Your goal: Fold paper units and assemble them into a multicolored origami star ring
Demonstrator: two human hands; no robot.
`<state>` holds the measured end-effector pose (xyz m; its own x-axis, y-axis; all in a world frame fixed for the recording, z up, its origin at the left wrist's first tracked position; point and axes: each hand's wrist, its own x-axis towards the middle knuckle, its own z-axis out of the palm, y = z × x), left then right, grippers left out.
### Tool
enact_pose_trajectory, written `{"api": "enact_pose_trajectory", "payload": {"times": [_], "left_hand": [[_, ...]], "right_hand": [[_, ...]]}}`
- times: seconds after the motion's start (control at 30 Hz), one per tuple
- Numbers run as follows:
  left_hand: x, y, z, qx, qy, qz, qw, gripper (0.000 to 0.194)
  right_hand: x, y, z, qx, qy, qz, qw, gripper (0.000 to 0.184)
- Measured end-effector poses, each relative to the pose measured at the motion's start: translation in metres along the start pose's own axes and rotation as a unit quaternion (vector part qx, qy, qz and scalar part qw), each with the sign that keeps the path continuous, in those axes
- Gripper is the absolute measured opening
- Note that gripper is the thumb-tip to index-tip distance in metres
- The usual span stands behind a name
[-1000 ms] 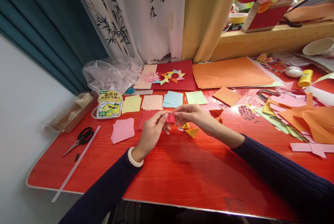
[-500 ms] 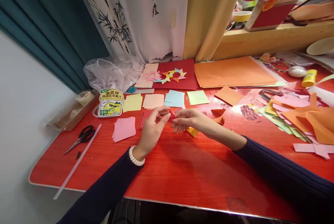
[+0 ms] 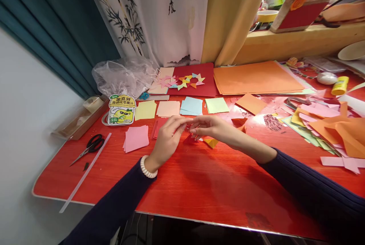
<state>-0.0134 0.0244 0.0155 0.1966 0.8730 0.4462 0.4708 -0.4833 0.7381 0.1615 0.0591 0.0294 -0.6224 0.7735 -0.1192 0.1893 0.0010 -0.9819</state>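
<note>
Left hand (image 3: 168, 140) and right hand (image 3: 212, 128) pinch small red folded paper (image 3: 190, 137) between fingertips, just above red table (image 3: 199, 191), near side of blue paper squares (image 3: 191, 106). Fold apparently mid-crease; yellow folded piece (image 3: 211, 143) lies beside right hand.

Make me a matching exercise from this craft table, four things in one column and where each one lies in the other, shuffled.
1. scissors
2. orange paper stack
3. glue stick
4. pink paper squares

A. far right of the table
B. just left of the left hand
C. near the table's left edge
D. at the back, below the yellow curtain

Pairs: 1-C, 2-D, 3-A, 4-B
</note>
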Motion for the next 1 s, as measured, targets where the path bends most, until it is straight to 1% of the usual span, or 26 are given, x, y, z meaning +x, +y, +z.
{"api": "enact_pose_trajectory", "payload": {"times": [0.07, 0.1, 0.13, 0.17, 0.2, 0.27, 0.3, 0.33, 0.37, 0.43, 0.53, 0.6, 0.67, 0.73, 0.8, 0.87, 0.93, 1.0], "left_hand": [[0.002, -0.002, -0.001, 0.047, 0.012, -0.006, 0.999, 0.023], [0.003, -0.002, -0.002, 0.074, 0.006, -0.009, 0.997, 0.022], [0.004, -0.003, -0.004, 0.099, -0.018, -0.009, 0.995, 0.02], [0.005, -0.004, -0.007, 0.119, -0.059, -0.008, 0.991, 0.019], [0.005, -0.005, -0.009, 0.135, -0.114, -0.004, 0.984, 0.019], [0.005, -0.007, -0.014, 0.148, -0.229, 0.008, 0.962, 0.027], [0.004, -0.009, -0.016, 0.148, -0.275, 0.013, 0.95, 0.032], [0.003, -0.01, -0.016, 0.147, -0.309, 0.017, 0.94, 0.034], [0.002, -0.012, -0.016, 0.145, -0.332, 0.022, 0.932, 0.032], [0.0, -0.015, -0.015, 0.145, -0.353, 0.039, 0.924, 0.022], [0.0, -0.014, -0.013, 0.147, -0.348, 0.053, 0.924, 0.017], [0.001, -0.011, -0.013, 0.129, -0.335, 0.038, 0.932, 0.015], [0.001, -0.008, -0.013, 0.091, -0.31, 0.015, 0.946, 0.013], [0.001, -0.005, -0.012, 0.039, -0.26, -0.016, 0.965, 0.012], [0.002, -0.003, -0.01, -0.026, -0.185, -0.06, 0.98, 0.018], [0.003, -0.002, -0.009, -0.093, -0.12, -0.107, 0.983, 0.024], [0.004, 0.0, -0.009, -0.134, -0.088, -0.133, 0.978, 0.026], [0.004, 0.003, -0.01, -0.133, -0.087, -0.134, 0.978, 0.023]], "right_hand": [[0.001, 0.004, 0.0, -0.031, 0.021, -0.009, 0.999, 0.018], [0.001, 0.005, -0.002, -0.051, 0.036, -0.017, 0.998, 0.018], [0.0, 0.004, -0.004, -0.082, 0.053, -0.03, 0.995, 0.017], [-0.001, 0.002, -0.007, -0.115, 0.071, -0.039, 0.99, 0.017], [-0.003, -0.002, -0.01, -0.149, 0.089, -0.048, 0.984, 0.017], [-0.007, -0.011, -0.015, -0.203, 0.102, -0.047, 0.973, 0.017], [-0.009, -0.015, -0.016, -0.222, 0.097, -0.042, 0.969, 0.017], [-0.01, -0.018, -0.016, -0.239, 0.084, -0.033, 0.967, 0.017], [-0.011, -0.019, -0.016, -0.254, 0.067, -0.023, 0.965, 0.016], [-0.012, -0.019, -0.011, -0.282, 0.022, -0.005, 0.959, 0.015], [-0.011, -0.011, -0.001, -0.308, -0.022, -0.005, 0.951, 0.014], [-0.01, -0.006, 0.003, -0.299, -0.028, -0.015, 0.954, 0.014], [-0.01, -0.003, 0.004, -0.281, -0.029, -0.018, 0.959, 0.019], [-0.009, -0.002, 0.004, -0.224, -0.03, -0.009, 0.974, 0.023], [-0.008, -0.002, 0.004, -0.102, -0.012, 0.001, 0.995, 0.022], [-0.007, -0.002, 0.006, 0.016, 0.019, 0.005, 1.0, 0.02], [-0.006, -0.002, 0.011, 0.07, 0.037, 0.005, 0.997, 0.02], [-0.007, 0.0, 0.015, 0.084, 0.028, 0.013, 0.996, 0.021]]}}
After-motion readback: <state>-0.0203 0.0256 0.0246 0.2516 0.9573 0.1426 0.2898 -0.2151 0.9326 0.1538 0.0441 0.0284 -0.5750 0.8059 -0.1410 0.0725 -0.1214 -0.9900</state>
